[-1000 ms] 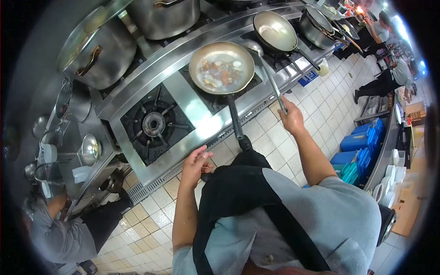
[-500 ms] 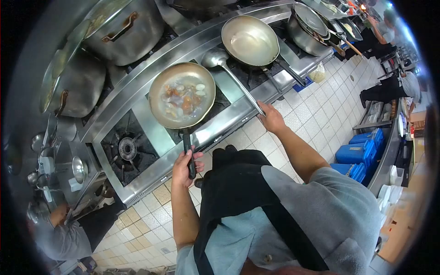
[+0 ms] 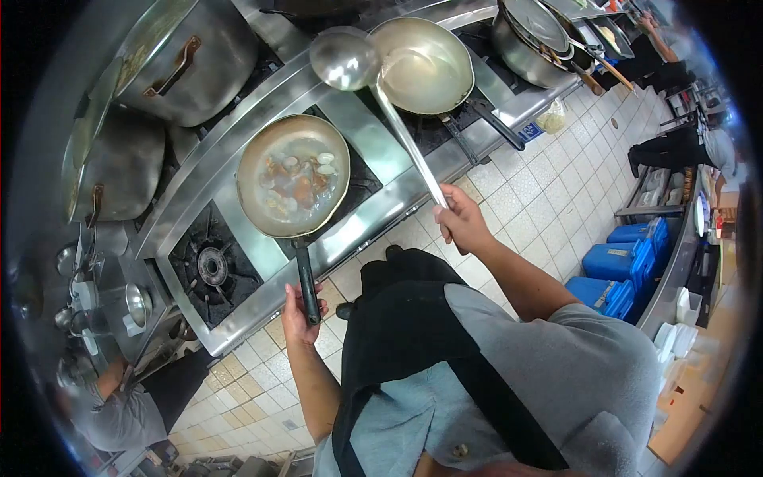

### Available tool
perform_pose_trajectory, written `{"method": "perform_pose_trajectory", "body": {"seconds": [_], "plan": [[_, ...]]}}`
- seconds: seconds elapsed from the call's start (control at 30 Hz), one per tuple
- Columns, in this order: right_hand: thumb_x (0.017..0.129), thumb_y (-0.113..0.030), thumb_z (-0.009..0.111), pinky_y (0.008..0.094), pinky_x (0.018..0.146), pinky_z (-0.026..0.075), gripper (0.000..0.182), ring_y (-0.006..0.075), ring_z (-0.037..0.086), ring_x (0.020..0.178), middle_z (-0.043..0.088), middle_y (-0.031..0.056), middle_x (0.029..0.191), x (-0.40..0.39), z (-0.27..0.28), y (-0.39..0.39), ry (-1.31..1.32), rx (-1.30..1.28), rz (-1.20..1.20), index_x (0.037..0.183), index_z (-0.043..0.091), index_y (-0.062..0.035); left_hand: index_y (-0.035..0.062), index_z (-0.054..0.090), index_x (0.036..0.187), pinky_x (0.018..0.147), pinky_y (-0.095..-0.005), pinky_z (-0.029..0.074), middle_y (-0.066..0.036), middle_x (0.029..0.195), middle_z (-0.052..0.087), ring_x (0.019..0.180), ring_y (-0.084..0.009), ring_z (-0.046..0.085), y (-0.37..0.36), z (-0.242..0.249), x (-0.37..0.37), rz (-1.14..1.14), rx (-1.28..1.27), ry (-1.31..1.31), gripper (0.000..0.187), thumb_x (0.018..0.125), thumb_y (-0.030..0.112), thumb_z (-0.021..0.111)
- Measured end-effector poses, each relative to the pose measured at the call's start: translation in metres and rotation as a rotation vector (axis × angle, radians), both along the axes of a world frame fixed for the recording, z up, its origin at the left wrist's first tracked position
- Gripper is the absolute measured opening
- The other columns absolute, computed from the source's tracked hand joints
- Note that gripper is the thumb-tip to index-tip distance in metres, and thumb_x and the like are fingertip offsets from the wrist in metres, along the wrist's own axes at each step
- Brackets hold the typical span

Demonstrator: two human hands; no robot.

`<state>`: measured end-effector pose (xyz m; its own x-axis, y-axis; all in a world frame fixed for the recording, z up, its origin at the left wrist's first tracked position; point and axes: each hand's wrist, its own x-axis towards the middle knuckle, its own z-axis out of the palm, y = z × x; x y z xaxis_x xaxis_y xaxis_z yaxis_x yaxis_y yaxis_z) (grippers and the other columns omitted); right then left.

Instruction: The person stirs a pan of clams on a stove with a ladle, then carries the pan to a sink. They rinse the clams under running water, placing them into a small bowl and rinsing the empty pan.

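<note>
L hand (image 3: 297, 323) wrapped loosely on frying pan (image 3: 251, 176) handle, R hand (image 3: 465, 224) clamped on ladle (image 3: 343, 60); hands apart. Pan w/ food in liquid (image 3: 306, 213) sits on range (image 3: 358, 230). Prob best: firm L grip, pan lvl, ladle bowl clear of 2nd pan (image 3: 429, 75) rim

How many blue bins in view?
3 visible, along the right-hand counter: near bin, middle bin, far bin. Others may be hidden behind them.
</note>
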<state>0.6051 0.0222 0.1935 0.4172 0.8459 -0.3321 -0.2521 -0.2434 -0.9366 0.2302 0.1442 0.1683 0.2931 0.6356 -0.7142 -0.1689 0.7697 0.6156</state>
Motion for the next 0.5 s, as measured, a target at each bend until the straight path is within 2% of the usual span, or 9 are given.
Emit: {"method": "perform_pose_trajectory", "body": {"seconds": [0.03, 0.07, 0.13, 0.2, 0.27, 0.3, 0.33, 0.4, 0.5], "plan": [[0.097, -0.010, 0.051, 0.0226, 0.039, 0.041, 0.047, 0.0100, 0.048, 0.044, 0.054, 0.0050, 0.072, -0.004, 0.011, 0.002, 0.060, 0.050, -0.056, 0.141, 0.036, -0.0061, 0.0057, 0.058, 0.109, 0.056, -0.0332, 0.052, -0.014, 0.097, 0.065, 0.064, -0.0214, 0.062, -0.001, 0.000, -0.001, 0.024, -0.026, 0.024, 0.054, 0.098, 0.056, 0.042], [0.097, -0.010, 0.051, 0.0226, 0.039, 0.041, 0.047, 0.0100, 0.048, 0.044, 0.054, 0.0050, 0.072, -0.004, 0.024, 0.002, 0.064, 0.052, -0.063, 0.141, 0.036, -0.0061, 0.0057, 0.058, 0.109, 0.056, -0.0332, 0.052, -0.014, 0.097, 0.065, 0.064, -0.0214, 0.062, -0.002, 0.000, -0.002, 0.017, -0.025, 0.028, 0.054, 0.098, 0.056, 0.042], [0.099, -0.017, 0.048, 0.0237, 0.038, 0.042, 0.046, 0.0113, 0.049, 0.043, 0.054, 0.0055, 0.070, -0.002, 0.054, 0.001, 0.254, 0.096, -0.090, 0.142, 0.035, -0.0050, 0.0055, 0.058, 0.107, 0.056, -0.0338, 0.051, -0.014, 0.097, 0.065, 0.065, -0.0223, 0.062, -0.003, 0.001, -0.005, 0.014, -0.035, 0.025, 0.052, 0.099, 0.054, 0.042], [0.100, -0.022, 0.046, 0.0237, 0.034, 0.040, 0.044, 0.0109, 0.047, 0.040, 0.054, 0.0046, 0.067, 0.002, 0.075, -0.001, 0.289, 0.089, -0.112, 0.140, 0.038, -0.0053, 0.0054, 0.058, 0.106, 0.056, -0.0340, 0.051, -0.014, 0.097, 0.065, 0.066, -0.0226, 0.062, -0.004, -0.002, -0.008, 0.018, -0.028, 0.018, 0.052, 0.099, 0.054, 0.042], [0.101, -0.024, 0.047, 0.0231, 0.032, 0.039, 0.042, 0.0097, 0.046, 0.038, 0.053, 0.0033, 0.065, 0.014, 0.085, -0.012, 0.576, 0.144, -0.158, 0.138, 0.042, -0.0053, 0.0054, 0.058, 0.105, 0.056, -0.0342, 0.051, -0.014, 0.097, 0.065, 0.066, -0.0229, 0.062, -0.002, -0.003, -0.008, 0.028, -0.020, 0.008, 0.051, 0.099, 0.053, 0.042], [0.097, -0.026, 0.052, 0.0240, 0.033, 0.036, 0.042, 0.0104, 0.045, 0.038, 0.055, 0.0035, 0.067, 0.021, 0.084, -0.018, 0.607, 0.155, -0.144, 0.132, 0.047, -0.0040, 0.0053, 0.057, 0.105, 0.056, -0.0341, 0.051, -0.014, 0.097, 0.065, 0.066, -0.0227, 0.062, -0.002, -0.003, -0.007, 0.026, -0.023, 0.007, 0.051, 0.099, 0.053, 0.042], [0.097, -0.026, 0.052, 0.0240, 0.033, 0.036, 0.042, 0.0104, 0.045, 0.038, 0.055, 0.0035, 0.067, 0.025, 0.082, -0.022, 0.608, 0.157, -0.148, 0.132, 0.047, -0.0040, 0.0053, 0.057, 0.105, 0.056, -0.0340, 0.051, -0.014, 0.097, 0.065, 0.066, -0.0226, 0.062, -0.001, -0.003, -0.007, 0.022, -0.026, 0.006, 0.051, 0.099, 0.053, 0.042], [0.103, -0.025, 0.042, 0.0223, 0.031, 0.039, 0.040, 0.0084, 0.045, 0.037, 0.053, 0.0029, 0.064, 0.030, 0.081, -0.025, 0.644, 0.149, -0.127, 0.136, 0.043, -0.0018, 0.0054, 0.058, 0.105, 0.057, -0.0338, 0.052, -0.014, 0.097, 0.065, 0.066, -0.0226, 0.062, 0.001, 0.000, -0.004, 0.014, -0.023, 0.014, 0.050, 0.099, 0.053, 0.042], [0.103, -0.025, 0.040, 0.0218, 0.031, 0.040, 0.040, 0.0077, 0.047, 0.039, 0.053, 0.0027, 0.067, 0.032, 0.081, -0.029, 0.649, 0.153, -0.139, 0.136, 0.042, -0.0009, 0.0054, 0.058, 0.106, 0.058, -0.0332, 0.053, -0.014, 0.097, 0.066, 0.066, -0.0226, 0.063, 0.001, -0.003, -0.002, 0.007, -0.034, 0.020, 0.050, 0.099, 0.053, 0.042]]}}
